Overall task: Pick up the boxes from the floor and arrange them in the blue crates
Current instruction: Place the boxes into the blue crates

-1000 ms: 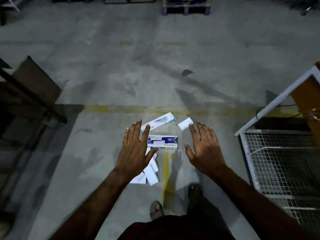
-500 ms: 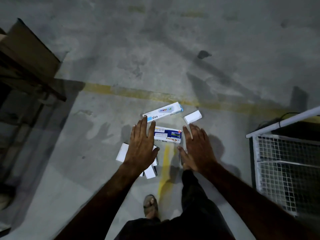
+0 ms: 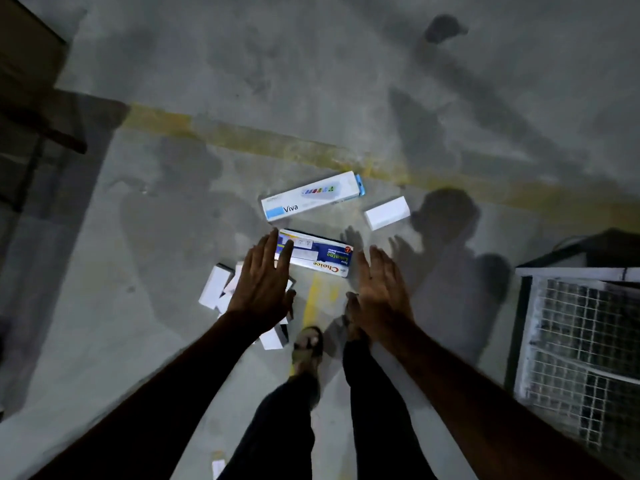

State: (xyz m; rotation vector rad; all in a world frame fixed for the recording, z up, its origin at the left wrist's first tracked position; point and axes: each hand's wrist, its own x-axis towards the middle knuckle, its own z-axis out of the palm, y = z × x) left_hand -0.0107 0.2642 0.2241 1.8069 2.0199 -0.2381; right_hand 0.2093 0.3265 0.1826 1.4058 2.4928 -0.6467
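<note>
Several boxes lie on the grey concrete floor. A long white box marked "Viva" (image 3: 311,196) is farthest out. A small plain white box (image 3: 387,213) lies to its right. A blue and white box marked "Choice" (image 3: 320,257) sits between my hands. A cluster of small white boxes (image 3: 217,285) lies partly under my left hand. My left hand (image 3: 265,282) is open, flat, with fingertips over the left end of the "Choice" box. My right hand (image 3: 379,285) is open just right of that box. Neither hand holds anything. No blue crate is in view.
A white wire-mesh cage (image 3: 581,337) stands at the right. A brown cardboard box on a dark rack (image 3: 24,53) is at the upper left. A yellow painted line (image 3: 221,135) crosses the floor. My legs and a sandalled foot (image 3: 307,344) are below the boxes.
The view has tilted down and drawn closer to the floor. Both hands have lowered toward the "Choice" box, the left one now overlapping its left end.
</note>
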